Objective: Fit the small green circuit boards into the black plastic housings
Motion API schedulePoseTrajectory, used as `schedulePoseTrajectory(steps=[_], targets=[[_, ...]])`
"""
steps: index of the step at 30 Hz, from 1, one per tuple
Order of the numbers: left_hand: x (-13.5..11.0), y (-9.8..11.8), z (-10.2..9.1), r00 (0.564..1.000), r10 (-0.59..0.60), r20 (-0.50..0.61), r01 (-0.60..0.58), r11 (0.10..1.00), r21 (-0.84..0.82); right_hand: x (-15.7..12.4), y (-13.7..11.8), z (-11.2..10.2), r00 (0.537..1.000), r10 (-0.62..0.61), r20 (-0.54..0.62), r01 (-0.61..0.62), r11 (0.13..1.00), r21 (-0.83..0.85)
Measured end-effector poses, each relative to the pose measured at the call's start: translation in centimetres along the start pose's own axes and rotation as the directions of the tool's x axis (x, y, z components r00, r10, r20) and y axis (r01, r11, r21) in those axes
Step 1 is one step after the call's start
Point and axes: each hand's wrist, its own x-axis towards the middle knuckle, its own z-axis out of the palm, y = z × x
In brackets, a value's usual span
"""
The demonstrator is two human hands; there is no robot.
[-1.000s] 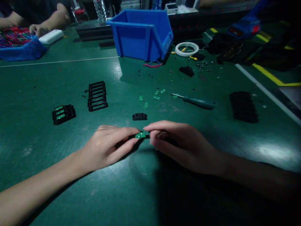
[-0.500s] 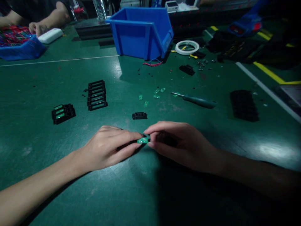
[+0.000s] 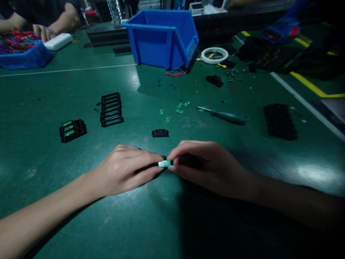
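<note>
Left hand point(image 3: 122, 167) and right hand point(image 3: 207, 163) pinching one green board point(image 3: 165, 163) between them; at its twelve o'clock, one black housing point(image 3: 160, 133); at two, one screwdriver point(image 3: 229, 117); at ten, one holder point(image 3: 80, 127) with three boards point(image 3: 69, 133).

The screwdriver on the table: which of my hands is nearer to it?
Right: your right hand is on the near side of the screwdriver, while your left hand is farther off, to its left.

From the head, looking forward, down at hands point(image 3: 129, 166).
</note>
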Motion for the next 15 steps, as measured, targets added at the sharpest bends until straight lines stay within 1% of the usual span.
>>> schedulePoseTrajectory(steps=[8, 15], targets=[[0.18, 0.11, -0.08, 1.000, -0.001, 0.003, 0.001, 1.000, -0.016, 0.03, -0.18, 0.05, 1.000, 0.026, -0.002, -0.026, 1.000, -0.014], [0.15, 0.08, -0.02, 1.000, -0.025, -0.009, 0.024, 1.000, -0.009, -0.10, 0.01, 0.01, 1.000, 0.012, 0.004, -0.012, 1.000, -0.005]])
